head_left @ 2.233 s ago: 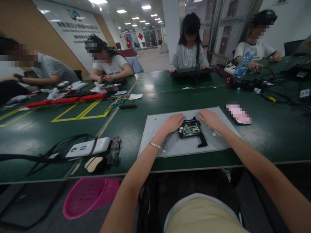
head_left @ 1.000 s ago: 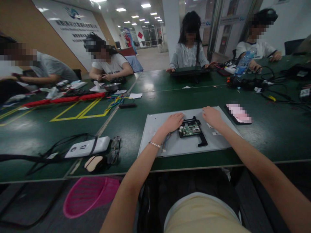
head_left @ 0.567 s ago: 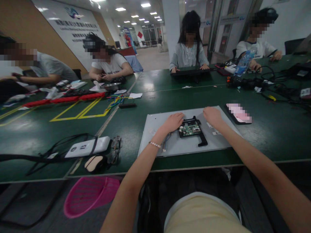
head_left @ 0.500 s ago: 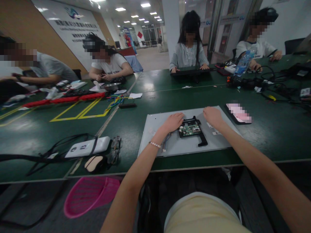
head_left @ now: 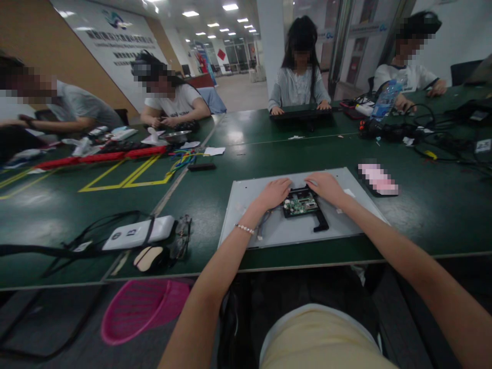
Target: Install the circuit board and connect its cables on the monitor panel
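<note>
On the light grey flat panel, the strip along its near edge lies open to a hand, except where the thin grey cable with its pale connector sits near the left forearm, and the black L-shaped plastic arm reaches toward that edge from the black frame with the green circuit board. Beyond the panel's far edge, the dark green tabletop gives wide passage, bounded on the right by the pink-screened black phone and on the left by the slim black bar.

Ceiling lights glow above a pale floor, with a tan wall left and a white pillar mid-room.
</note>
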A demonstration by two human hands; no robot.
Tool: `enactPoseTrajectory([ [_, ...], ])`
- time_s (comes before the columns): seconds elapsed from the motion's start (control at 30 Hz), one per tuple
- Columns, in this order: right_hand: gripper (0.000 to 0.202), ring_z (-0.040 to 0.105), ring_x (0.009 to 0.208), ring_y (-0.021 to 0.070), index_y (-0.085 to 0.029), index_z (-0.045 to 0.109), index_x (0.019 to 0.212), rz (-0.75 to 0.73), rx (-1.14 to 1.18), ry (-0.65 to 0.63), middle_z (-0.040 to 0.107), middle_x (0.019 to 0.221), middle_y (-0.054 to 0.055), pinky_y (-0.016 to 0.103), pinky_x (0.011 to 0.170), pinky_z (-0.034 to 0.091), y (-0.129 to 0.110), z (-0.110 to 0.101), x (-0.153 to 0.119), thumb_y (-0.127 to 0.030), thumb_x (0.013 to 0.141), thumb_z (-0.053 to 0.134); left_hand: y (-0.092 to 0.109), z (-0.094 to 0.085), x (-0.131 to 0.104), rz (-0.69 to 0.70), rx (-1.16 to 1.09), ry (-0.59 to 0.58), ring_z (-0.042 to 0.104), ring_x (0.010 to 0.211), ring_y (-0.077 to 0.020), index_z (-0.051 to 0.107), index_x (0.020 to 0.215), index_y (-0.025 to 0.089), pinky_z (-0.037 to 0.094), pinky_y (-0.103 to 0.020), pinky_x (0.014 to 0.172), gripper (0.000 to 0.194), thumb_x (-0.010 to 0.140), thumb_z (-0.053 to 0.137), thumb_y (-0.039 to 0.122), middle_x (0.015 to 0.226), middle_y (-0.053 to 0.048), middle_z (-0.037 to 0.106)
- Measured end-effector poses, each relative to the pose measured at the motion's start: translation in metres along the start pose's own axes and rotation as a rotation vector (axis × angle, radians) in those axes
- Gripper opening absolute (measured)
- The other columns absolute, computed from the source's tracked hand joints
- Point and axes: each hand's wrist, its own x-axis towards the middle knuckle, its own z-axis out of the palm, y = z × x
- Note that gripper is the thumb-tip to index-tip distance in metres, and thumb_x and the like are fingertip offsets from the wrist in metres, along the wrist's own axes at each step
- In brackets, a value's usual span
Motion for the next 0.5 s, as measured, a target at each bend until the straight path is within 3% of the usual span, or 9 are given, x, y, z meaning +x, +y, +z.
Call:
enactPoseTrajectory([
  [0.2, 0.024, 0.066, 0.099, 0.0217, -0.017, 0.072, 0.102, -0.180, 0.125, -0.072, 0.074, 0.104, 0.008, 0.034, 0.091, 0.048, -0.0096, 0.0092, -0.0008, -0.020, 0.092, 0.051, 0.0000, 0.0014, -0.0001, -0.003, 0.005, 0.007, 0.047, 0.131, -0.0214, 0.047, 0.137, 0.014, 0.035, -0.035, 0.109, 0.041, 0.101, 0.032, 0.029, 0.143, -0.011, 0.050],
  [0.5, 0.024, 0.066, 0.101, 0.0211, -0.018, 0.073, 0.103, -0.172, 0.173, -0.100, 0.073, 0.107, 0.007, 0.033, 0.093, 0.047, -0.0077, 0.0102, -0.0005, -0.019, 0.091, 0.052, 0.0010, -0.0013, -0.0006, -0.007, 0.004, -0.001, 0.045, 0.132, -0.0206, 0.046, 0.137, 0.017, 0.034, -0.035, 0.110, 0.040, 0.101, 0.032, 0.028, 0.144, -0.009, 0.049],
])
